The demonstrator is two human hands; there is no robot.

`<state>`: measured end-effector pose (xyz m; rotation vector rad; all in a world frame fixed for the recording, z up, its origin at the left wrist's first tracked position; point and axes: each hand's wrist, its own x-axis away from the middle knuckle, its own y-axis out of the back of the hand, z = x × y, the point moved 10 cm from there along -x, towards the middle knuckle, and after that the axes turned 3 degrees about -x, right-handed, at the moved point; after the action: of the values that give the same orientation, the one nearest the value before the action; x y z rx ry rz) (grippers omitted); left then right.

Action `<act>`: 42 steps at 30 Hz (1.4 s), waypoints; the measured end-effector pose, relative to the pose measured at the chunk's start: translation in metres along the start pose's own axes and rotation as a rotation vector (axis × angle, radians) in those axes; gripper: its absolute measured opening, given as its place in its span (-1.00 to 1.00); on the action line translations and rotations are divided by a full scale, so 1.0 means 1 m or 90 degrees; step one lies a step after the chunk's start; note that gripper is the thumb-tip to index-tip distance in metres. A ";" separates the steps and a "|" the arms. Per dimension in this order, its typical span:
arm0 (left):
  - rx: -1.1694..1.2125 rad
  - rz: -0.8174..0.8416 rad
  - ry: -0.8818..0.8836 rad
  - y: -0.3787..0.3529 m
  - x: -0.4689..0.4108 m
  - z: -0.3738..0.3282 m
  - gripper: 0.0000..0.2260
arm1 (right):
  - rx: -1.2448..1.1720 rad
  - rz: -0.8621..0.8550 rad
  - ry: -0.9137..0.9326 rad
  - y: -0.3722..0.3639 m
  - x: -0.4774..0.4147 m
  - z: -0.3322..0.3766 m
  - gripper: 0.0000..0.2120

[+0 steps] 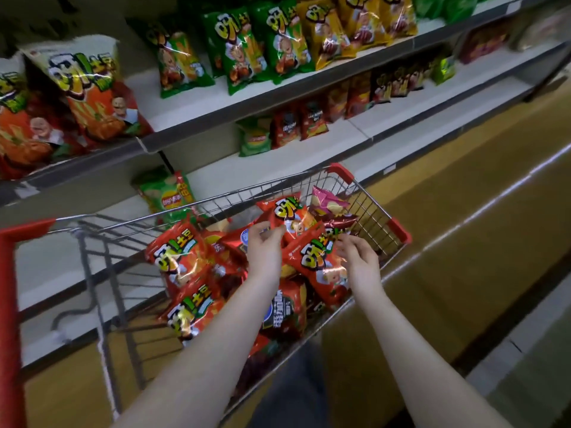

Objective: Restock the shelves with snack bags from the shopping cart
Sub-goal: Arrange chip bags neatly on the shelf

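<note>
We observe a wire-mesh metal shopping cart with red plastic corner guards, positioned alongside white store shelves with grey front edges. The basket holds a pile of red foil snack bags with yellow lettering. A pink-and-yellow bag lies at the far end.

Left hand: it reaches into the basket above the middle of the pile. Its thumb and curled fingers pinch the lower edge of the raised red bag, which stands tilted above the pile toward the far end of the cart.

Right hand: it is over the right side of the basket. Its fingers are spread and loosely curved, partly open, at the upper right edge of the front red bag. This bag lies on top of the pile, just beside the raised one. The fingers enclose nothing, and we cannot tell whether the fingertips touch the foil.

Shelf contents:
- Upper shelf: a row of upright green snack bags, with yellow snack bags to their right.
- Left edge of view: large orange bags.
- Middle shelf: a green crisp bag, small red packets beside it, and dark packets further along.
- Lower shelf, behind the cart: a green bag with a red logo.
</note>
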<state>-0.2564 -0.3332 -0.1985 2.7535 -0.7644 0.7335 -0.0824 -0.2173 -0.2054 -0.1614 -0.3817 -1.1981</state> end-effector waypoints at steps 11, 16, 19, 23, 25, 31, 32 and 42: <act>-0.325 -0.134 0.246 -0.068 -0.152 0.066 -0.46 | 0.154 0.042 -0.090 -0.008 -0.110 -0.042 -0.84; -0.366 -0.175 0.305 -0.086 -0.157 0.069 -0.35 | 0.201 0.072 -0.103 -0.014 -0.128 -0.054 -0.79; -0.402 -0.179 0.325 -0.087 -0.163 0.073 -0.29 | 0.220 0.076 -0.099 -0.012 -0.135 -0.058 -0.85; -0.413 -0.187 0.314 -0.082 -0.167 0.071 -0.18 | 0.207 0.088 -0.119 -0.009 -0.142 -0.064 -0.83; -0.383 -0.186 0.276 -0.083 -0.164 0.067 -0.16 | 0.197 0.090 -0.133 -0.007 -0.145 -0.067 -0.79; -0.224 -0.170 0.052 -0.093 -0.147 0.040 -0.41 | 0.184 0.102 -0.116 -0.001 -0.151 -0.051 -0.77; -0.216 -0.168 0.005 -0.092 -0.143 0.029 -0.46 | 0.183 0.104 -0.109 0.000 -0.152 -0.047 -0.78; -0.088 -0.126 -0.141 -0.035 -0.101 -0.028 -0.56 | 0.254 0.215 -0.108 -0.017 -0.148 -0.054 -0.59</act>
<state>-0.3249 -0.2512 -0.2277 2.7592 -0.5462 0.3282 -0.1334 -0.1110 -0.3117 0.0204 -0.7051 -0.7594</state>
